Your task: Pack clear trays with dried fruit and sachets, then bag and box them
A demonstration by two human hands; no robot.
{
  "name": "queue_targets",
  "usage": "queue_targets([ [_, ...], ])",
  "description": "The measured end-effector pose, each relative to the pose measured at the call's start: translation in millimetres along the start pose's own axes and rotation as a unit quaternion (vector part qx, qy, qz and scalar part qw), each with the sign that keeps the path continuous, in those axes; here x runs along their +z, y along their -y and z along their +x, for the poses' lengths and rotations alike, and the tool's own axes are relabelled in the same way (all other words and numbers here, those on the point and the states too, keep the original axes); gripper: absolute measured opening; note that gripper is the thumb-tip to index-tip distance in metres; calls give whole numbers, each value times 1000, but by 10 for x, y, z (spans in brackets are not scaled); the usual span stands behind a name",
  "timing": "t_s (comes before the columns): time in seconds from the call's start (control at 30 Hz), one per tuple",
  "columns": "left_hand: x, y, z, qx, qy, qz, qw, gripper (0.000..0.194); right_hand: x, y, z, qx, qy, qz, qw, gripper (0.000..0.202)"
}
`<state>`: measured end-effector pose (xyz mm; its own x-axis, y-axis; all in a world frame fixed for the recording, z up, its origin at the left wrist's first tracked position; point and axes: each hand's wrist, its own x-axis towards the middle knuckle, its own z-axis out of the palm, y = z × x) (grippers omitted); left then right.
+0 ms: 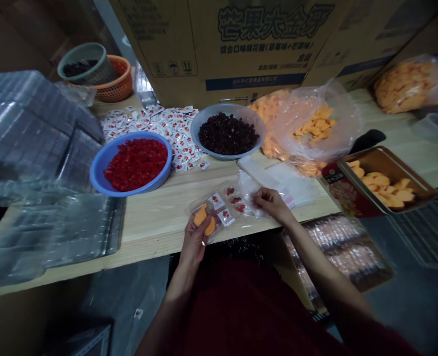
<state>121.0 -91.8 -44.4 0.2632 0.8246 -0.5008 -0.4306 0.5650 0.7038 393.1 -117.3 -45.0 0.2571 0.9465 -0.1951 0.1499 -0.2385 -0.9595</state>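
Observation:
My left hand grips one end of a clear plastic tray over the table's front edge. Orange pieces lie in the compartments beside my thumb. Small printed packets fill the middle ones, and red and dark bits show at the far end. My right hand is closed in a pinch on the edge of a clear plastic bag, just right of the tray. More clear bags lie flat behind that hand.
Behind stand a blue bowl of red pieces, a bowl of dark pieces, scattered packets and a bag of orange pieces. Stacked clear trays fill the left; a tin with orange pieces sits right.

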Motion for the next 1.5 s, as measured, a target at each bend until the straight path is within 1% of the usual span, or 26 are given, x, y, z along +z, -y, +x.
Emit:
queue_targets([
  [0.1, -1, 34, -70, 12, -1, 18, 1000, 53, 97, -13, -49, -27, -47, -87, 995, 17],
  [0.17, 24, 51, -100, 23, -11, 32, 999, 56, 178, -9, -51, -39, -81, -132, 987, 11],
  [0.3, 74, 48, -133, 45, -30, 70, 996, 62, 302, 30, -36, -59, -106, -175, 977, 7],
  [0.37, 89, 29, -153, 55, -28, 85, 994, 62, 337, 50, -50, -65, -108, -183, 975, 9],
  [0.47, 98, 9, -188, 75, -16, 117, 990, 58, 366, 53, -87, -77, -114, -160, 977, 10],
  [0.57, 90, 22, -199, 101, 8, 152, 983, 52, 368, 29, -88, -90, -143, -148, 974, 8],
  [0.67, 57, 53, -165, 128, 30, 173, 976, 49, 342, 20, -43, -80, -152, -134, 976, 10],
  [0.7, 42, 61, -145, 127, 35, 170, 977, 50, 331, 24, -27, -73, -150, -122, 978, 11],
  [0.77, 17, 66, -102, 104, 36, 149, 983, 53, 314, 36, -7, -61, -141, -101, 983, 13],
  [0.83, 3, 55, -63, 76, 27, 127, 989, 57, 308, 45, -1, -55, -129, -87, 986, 13],
  [0.9, 4, 32, -37, 66, 22, 123, 990, 57, 317, 39, 4, -51, -124, -79, 988, 12],
  [1.07, 25, -32, -20, 87, 25, 149, 985, 52, 384, -20, 59, -60, -156, -108, 980, 9],
  [1.17, 13, -63, -25, 84, 27, 161, 983, 52, 440, -28, 58, -60, -178, -124, 974, 10],
  [1.27, -3, -74, -26, 78, 38, 164, 983, 52, 493, 10, -12, -92, -201, -121, 968, 12],
  [1.33, 3, -59, -24, 78, 39, 164, 983, 51, 517, 46, -75, -118, -205, -126, 963, 14],
  [1.4, 31, -25, -26, 76, 31, 158, 984, 51, 528, 75, -128, -126, -189, -136, 964, 14],
  [1.5, 96, 27, -44, 62, 17, 125, 990, 56, 522, 92, -165, -113, -151, -159, 969, 15],
])
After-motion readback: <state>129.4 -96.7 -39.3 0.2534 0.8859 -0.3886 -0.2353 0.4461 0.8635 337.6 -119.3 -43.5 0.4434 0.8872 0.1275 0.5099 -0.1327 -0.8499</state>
